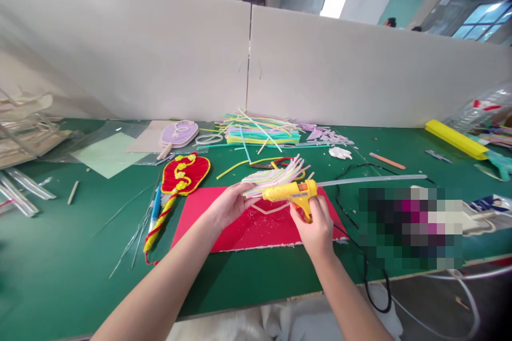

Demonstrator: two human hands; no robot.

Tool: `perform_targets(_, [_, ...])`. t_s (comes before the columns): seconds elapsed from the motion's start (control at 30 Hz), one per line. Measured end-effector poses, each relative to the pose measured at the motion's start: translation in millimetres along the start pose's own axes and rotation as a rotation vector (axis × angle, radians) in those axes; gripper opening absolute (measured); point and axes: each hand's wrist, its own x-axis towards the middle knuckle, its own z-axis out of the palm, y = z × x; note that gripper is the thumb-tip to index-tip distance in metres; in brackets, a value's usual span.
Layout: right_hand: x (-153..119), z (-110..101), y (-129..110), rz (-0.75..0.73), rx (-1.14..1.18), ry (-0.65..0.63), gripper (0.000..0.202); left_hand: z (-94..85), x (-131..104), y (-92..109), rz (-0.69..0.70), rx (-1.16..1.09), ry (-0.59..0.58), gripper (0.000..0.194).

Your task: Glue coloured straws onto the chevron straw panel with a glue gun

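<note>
My left hand (230, 206) is closed on the near end of a spread of pastel chenille stems (286, 170), striped in pink, white and yellow. In my right hand (316, 226) is a yellow hot glue gun (290, 191), gripped by its handle. Its nozzle points left and lies close by the stems and my left fingers; whether it touches them I cannot tell. A long clear glue stick (376, 179) sticks out of the gun's back. Beneath both hands lies a red sheet (200, 218) with a pale angular outline on it.
A red and yellow chenille fan (186, 175) lies left of the sheet, and a lilac fan (180, 134) farther back. Loose chenille stems (262, 132) are heaped by the white partition (160, 58). A black cord (366, 272) hangs over the green table's (80, 282) front edge.
</note>
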Motion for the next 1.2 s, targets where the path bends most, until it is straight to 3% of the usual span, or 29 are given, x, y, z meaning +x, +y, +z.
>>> perform_targets(0.23, [-1.8, -0.6, -0.2, 0.047, -0.014, -0.017, 0.025, 3.6, -2.4, 0.1, -0.018, -0.004, 0.021, 0.03])
perform_targets(0.53, [0.3, -1.6, 0.0, -0.003, -0.009, 0.002, 0.022, 1.6, -0.8, -0.2, -0.025, 0.002, 0.019, 0.025])
perform_targets(0.8, [-1.0, -2.3, -0.7, 0.04, -0.019, -0.025, 0.019, 1.5, -0.7, 0.4, -0.02, -0.005, 0.014, 0.022])
perform_targets(1.2, [-0.5, -2.3, -0.9, 0.02, -0.02, -0.023, 0.02, -1.5, 1.6, 0.0, -0.027, -0.018, 0.012, 0.028])
